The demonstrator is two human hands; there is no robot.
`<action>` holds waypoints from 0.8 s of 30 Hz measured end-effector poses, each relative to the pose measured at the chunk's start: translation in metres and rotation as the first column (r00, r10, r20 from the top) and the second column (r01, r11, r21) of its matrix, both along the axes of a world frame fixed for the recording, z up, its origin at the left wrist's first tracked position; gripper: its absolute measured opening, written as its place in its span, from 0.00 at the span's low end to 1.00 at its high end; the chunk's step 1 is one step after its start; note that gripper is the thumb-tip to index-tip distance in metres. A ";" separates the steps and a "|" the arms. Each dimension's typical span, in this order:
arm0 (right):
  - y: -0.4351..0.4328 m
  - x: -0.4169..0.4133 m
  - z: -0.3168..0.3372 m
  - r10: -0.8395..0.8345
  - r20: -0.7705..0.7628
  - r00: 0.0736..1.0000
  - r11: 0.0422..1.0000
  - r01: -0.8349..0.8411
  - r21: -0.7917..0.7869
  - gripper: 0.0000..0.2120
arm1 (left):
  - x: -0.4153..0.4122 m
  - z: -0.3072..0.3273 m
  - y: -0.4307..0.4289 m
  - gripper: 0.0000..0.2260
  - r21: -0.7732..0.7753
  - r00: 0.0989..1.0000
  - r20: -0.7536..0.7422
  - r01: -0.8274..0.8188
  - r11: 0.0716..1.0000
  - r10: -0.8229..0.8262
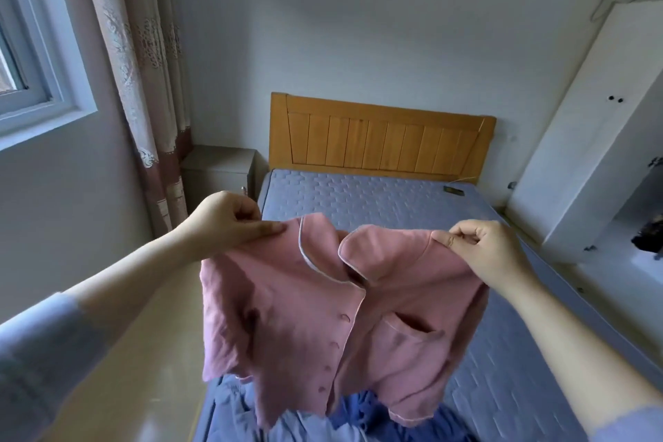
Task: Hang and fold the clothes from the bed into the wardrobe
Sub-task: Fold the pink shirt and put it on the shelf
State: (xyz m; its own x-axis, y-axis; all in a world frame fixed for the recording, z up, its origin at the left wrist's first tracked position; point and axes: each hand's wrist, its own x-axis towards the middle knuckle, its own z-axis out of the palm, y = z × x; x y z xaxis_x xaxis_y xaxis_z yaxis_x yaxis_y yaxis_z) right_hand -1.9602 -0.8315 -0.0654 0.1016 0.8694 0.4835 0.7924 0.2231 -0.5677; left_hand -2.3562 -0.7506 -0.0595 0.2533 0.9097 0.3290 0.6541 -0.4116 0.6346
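One window (pixel 32 65) is showing at the far left, with one patterned curtain (pixel 143 65) hanging beside it and one grey bedside cabinet (pixel 219 169) standing below the curtain, next to the bed.

Two bare hands are reaching forward from pale blue sleeves. The left hand (pixel 229 222) is pinching one shoulder of a single pink shirt (pixel 305 316) between thumb and fingers. The right hand (pixel 484 248) is pinching the other shoulder, fingers curled onto the cloth. The shirt is hanging in the air between them, over the near end of the bed, its front facing the camera. At least four buttons (pixel 335 345) are running down its middle, and one pocket (pixel 409 328) is gaping open on its right side.

The shirt is partly hiding two more clothes lying on the near end of the bed: a pale blue garment (pixel 251 416) and, to its right, a darker blue garment (pixel 358 413).

The bed (pixel 376 197) is wearing a blue quilted cover, with one wooden headboard (pixel 380 140) at the far end and one small dark object (pixel 454 190) lying near it. A pale floor (pixel 143 352) is running along the bed's left side. One white wardrobe (pixel 592 136) is standing at the right.
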 end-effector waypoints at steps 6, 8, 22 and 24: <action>-0.068 0.013 -0.013 0.086 -0.131 0.988 0.989 -0.101 -0.109 0.16 | 0.014 -0.013 -0.073 0.14 0.013 0.999 0.002 0.044 0.999 -0.044; -0.094 0.022 -0.015 0.122 -0.144 0.982 0.979 -0.142 -0.143 0.16 | 0.020 -0.016 -0.105 0.15 0.038 1.000 0.007 0.022 0.999 -0.022; -0.243 0.091 -0.044 0.136 -0.159 0.978 0.965 -0.167 -0.200 0.21 | 0.072 -0.058 -0.278 0.22 -0.037 0.996 -0.061 -0.074 0.997 0.072; -0.248 0.096 -0.048 0.134 -0.170 0.976 0.963 -0.169 -0.209 0.21 | 0.075 -0.063 -0.286 0.22 -0.059 0.996 -0.046 -0.082 0.995 0.079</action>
State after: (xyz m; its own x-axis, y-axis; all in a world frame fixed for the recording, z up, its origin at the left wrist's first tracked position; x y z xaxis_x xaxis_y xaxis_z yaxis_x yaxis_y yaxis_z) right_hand -1.8645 -1.0791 -0.1136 0.0181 0.9636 0.2666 0.6591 0.1890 -0.7279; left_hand -2.2808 -1.0363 -0.1223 0.1914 0.9457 0.2628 0.7113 -0.3181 0.6267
